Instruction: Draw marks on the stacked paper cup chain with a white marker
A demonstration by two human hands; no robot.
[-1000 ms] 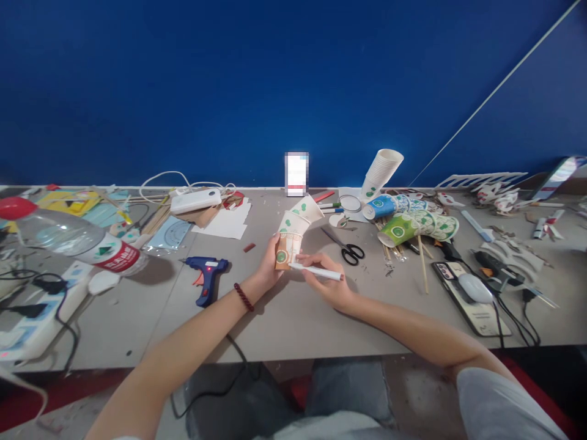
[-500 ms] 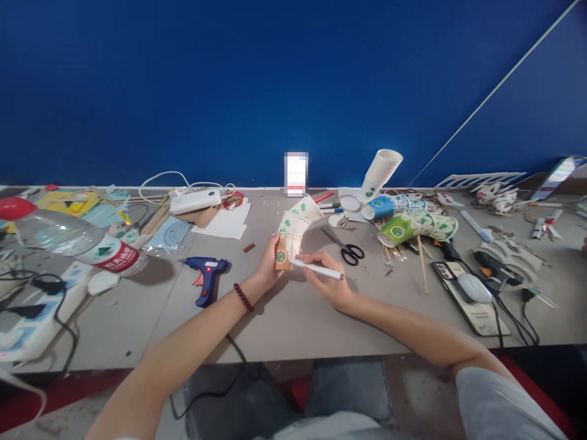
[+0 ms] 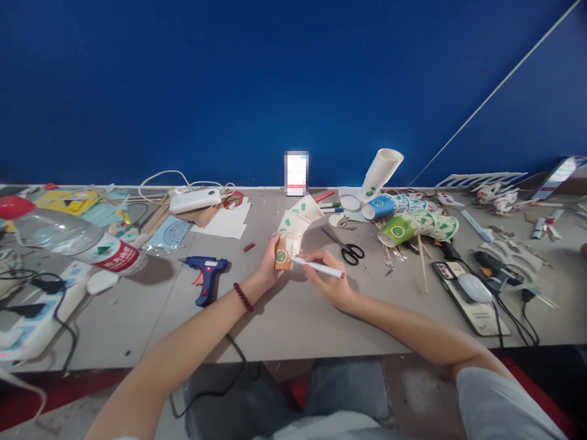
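Note:
My left hand is wrapped round the lower end of a curved stack of paper cups. The lowest cup is partly coloured orange-brown around a green round logo; the upper ones are white with green marks. Between the fingers of my right hand is a white marker, its tip at the side of the orange-brown cup. Whether the tip touches the paper is too small to tell. A blue glue gun lies left of my left hand, and black-handled scissors lie beyond my right hand.
Coloured cup stacks, one blue and one green, lie at right behind a phone with a mouse on it. White cups stand tilted at the back. A water bottle and power strip occupy the left.
The marker and my right fingers have shifted very slightly against the orange-brown cup. My left hand and the cup stack stay in nearly the same place.

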